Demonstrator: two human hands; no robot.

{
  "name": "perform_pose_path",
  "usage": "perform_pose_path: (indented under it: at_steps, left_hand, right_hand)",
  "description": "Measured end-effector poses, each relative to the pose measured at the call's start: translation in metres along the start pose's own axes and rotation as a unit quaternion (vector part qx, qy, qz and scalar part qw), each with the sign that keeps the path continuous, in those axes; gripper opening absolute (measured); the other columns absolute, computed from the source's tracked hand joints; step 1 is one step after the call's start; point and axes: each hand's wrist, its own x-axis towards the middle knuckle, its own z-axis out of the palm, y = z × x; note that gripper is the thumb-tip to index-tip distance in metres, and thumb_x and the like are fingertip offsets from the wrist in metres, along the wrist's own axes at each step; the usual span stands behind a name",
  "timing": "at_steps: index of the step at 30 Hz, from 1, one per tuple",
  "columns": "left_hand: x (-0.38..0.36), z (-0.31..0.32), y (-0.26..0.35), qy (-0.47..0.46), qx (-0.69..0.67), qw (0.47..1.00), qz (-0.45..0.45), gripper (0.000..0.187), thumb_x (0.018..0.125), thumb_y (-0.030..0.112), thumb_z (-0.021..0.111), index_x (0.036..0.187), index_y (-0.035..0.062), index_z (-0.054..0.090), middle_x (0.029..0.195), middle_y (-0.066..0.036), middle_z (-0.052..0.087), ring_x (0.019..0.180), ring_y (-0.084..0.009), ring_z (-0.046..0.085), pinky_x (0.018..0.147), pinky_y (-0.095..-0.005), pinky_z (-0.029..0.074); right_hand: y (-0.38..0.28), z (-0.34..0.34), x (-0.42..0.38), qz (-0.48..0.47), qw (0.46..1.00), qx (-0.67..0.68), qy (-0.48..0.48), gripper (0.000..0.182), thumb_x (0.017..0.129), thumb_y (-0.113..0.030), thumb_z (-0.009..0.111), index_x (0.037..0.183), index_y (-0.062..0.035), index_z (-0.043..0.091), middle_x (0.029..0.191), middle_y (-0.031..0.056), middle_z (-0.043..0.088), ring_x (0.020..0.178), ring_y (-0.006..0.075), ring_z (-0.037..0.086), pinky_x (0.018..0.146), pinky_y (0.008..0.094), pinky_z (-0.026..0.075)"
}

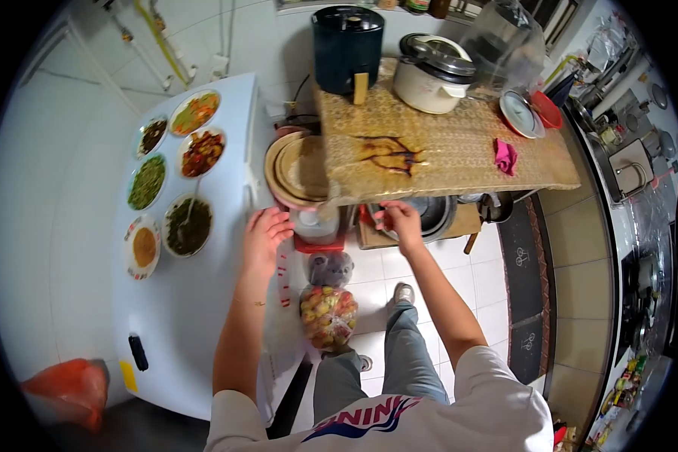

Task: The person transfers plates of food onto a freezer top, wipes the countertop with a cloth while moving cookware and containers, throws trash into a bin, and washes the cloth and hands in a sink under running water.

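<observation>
My left hand [269,236] is raised with its fingers apart beside the edge of the white freezer-like top [181,316], holding nothing. My right hand [401,224] hangs just in front of the covered table's near edge, fingers loosely curled and apart, with nothing visible in them. Beneath and beyond it a metal basin [433,215] shows on a lower shelf. Between my hands are stacked round baskets [303,167] and a whitish container [315,224] on a red base. Below these on the floor lies a clear bag of fruit [328,316].
On the white top stand several dishes, among them a bowl of dark greens [188,224] with a spoon. The covered table [444,162] carries a dark air fryer [346,49], a rice cooker [432,75] and a pink cloth [505,157]. At far right is a kitchen counter [618,248].
</observation>
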Motion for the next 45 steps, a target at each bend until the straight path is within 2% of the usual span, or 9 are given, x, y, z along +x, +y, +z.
perform_pose_path:
  at_steps: [8, 11, 14, 23, 27, 34, 36, 38, 45]
  left_hand:
    - [0.075, 0.133, -0.111, -0.188, 0.314, 0.926, 0.095, 0.04, 0.095, 0.033, 0.05, 0.117, -0.001, 0.049, 0.114, -0.009, 0.055, 0.106, -0.019, 0.053, 0.092, -0.0278, 0.04]
    - [0.117, 0.199, -0.153, -0.198, 0.426, 0.875, 0.113, 0.044, 0.093, 0.033, 0.053, 0.121, -0.0008, 0.047, 0.12, -0.015, 0.053, 0.113, -0.0252, 0.049, 0.097, -0.0322, 0.037]
    - [0.129, 0.233, -0.165, -0.202, 0.467, 0.846, 0.16, 0.045, 0.09, 0.03, 0.055, 0.123, 0.0002, 0.047, 0.123, -0.019, 0.05, 0.118, -0.0322, 0.044, 0.1, -0.0364, 0.035]
    - [0.135, 0.238, -0.165, -0.169, 0.518, 0.826, 0.145, 0.041, 0.089, 0.025, 0.057, 0.121, 0.0018, 0.048, 0.126, -0.02, 0.048, 0.117, -0.0329, 0.045, 0.098, -0.0371, 0.037]
    - [0.135, 0.232, -0.158, -0.138, 0.53, 0.82, 0.166, 0.038, 0.089, 0.024, 0.057, 0.12, 0.0037, 0.05, 0.124, -0.019, 0.048, 0.114, -0.0328, 0.047, 0.096, -0.0369, 0.039]
    - [0.137, 0.231, -0.146, -0.109, 0.531, 0.826, 0.155, 0.033, 0.091, 0.024, 0.054, 0.117, 0.0031, 0.051, 0.124, -0.017, 0.049, 0.108, -0.0304, 0.051, 0.088, -0.0339, 0.044]
    - [0.149, 0.222, -0.14, -0.11, 0.52, 0.83, 0.171, 0.033, 0.092, 0.024, 0.054, 0.117, 0.0031, 0.051, 0.124, -0.016, 0.049, 0.107, -0.0295, 0.052, 0.086, -0.0332, 0.045]
    - [0.155, 0.208, -0.133, -0.105, 0.509, 0.833, 0.187, 0.032, 0.092, 0.023, 0.054, 0.116, 0.003, 0.051, 0.124, -0.016, 0.049, 0.106, -0.0286, 0.052, 0.085, -0.0325, 0.046]
    - [0.169, 0.168, -0.103, -0.048, 0.48, 0.86, 0.165, 0.031, 0.094, 0.025, 0.051, 0.116, 0.0028, 0.052, 0.119, -0.012, 0.053, 0.101, -0.0231, 0.054, 0.085, -0.0319, 0.043]
  right_hand:
    - [-0.059, -0.228, 0.113, -0.261, 0.916, -0.138, 0.271, 0.024, 0.091, -0.022, 0.054, 0.091, 0.0004, 0.063, 0.072, 0.0097, 0.065, 0.061, 0.0161, 0.061, 0.055, 0.0271, 0.044]
    - [-0.123, -0.291, 0.144, -0.236, 0.735, -0.46, 0.438, 0.032, 0.079, -0.031, 0.066, 0.088, 0.0006, 0.064, 0.096, 0.0201, 0.063, 0.088, 0.0308, 0.062, 0.075, 0.0424, 0.047]
    - [-0.133, -0.314, 0.176, -0.055, 0.697, -0.526, 0.483, 0.037, 0.075, -0.035, 0.068, 0.087, 0.0003, 0.064, 0.108, 0.022, 0.059, 0.099, 0.0333, 0.059, 0.079, 0.0438, 0.046]
    - [-0.148, -0.294, 0.197, -0.077, 0.962, -0.203, 0.168, 0.032, 0.078, -0.015, 0.064, 0.106, 0.0008, 0.061, 0.087, 0.0177, 0.065, 0.076, 0.0307, 0.061, 0.075, 0.0371, 0.047]
    - [-0.152, -0.276, 0.221, -0.235, 0.763, -0.566, 0.206, 0.047, 0.078, -0.025, 0.065, 0.118, -0.0012, 0.054, 0.114, 0.0214, 0.055, 0.096, 0.036, 0.057, 0.085, 0.0411, 0.046]
    - [-0.094, -0.247, 0.249, -0.312, 0.633, -0.683, 0.192, 0.052, 0.085, -0.035, 0.053, 0.128, -0.0054, 0.048, 0.136, 0.0196, 0.04, 0.128, 0.0351, 0.035, 0.102, 0.0426, 0.033]
    - [-0.099, -0.252, 0.255, -0.298, 0.667, -0.662, 0.168, 0.047, 0.088, -0.023, 0.05, 0.13, -0.0036, 0.045, 0.137, 0.0196, 0.04, 0.128, 0.0355, 0.037, 0.103, 0.0414, 0.033]
    - [-0.098, -0.253, 0.25, -0.276, 0.867, -0.389, 0.145, 0.046, 0.088, -0.01, 0.046, 0.132, 0.0001, 0.041, 0.135, 0.0211, 0.042, 0.125, 0.0366, 0.04, 0.105, 0.0403, 0.031]
    - [-0.041, -0.089, 0.168, -0.255, 0.809, -0.53, -0.021, 0.057, 0.088, -0.026, 0.053, 0.135, 0.0013, 0.037, 0.14, 0.0223, 0.036, 0.132, 0.0352, 0.031, 0.109, 0.0426, 0.023]
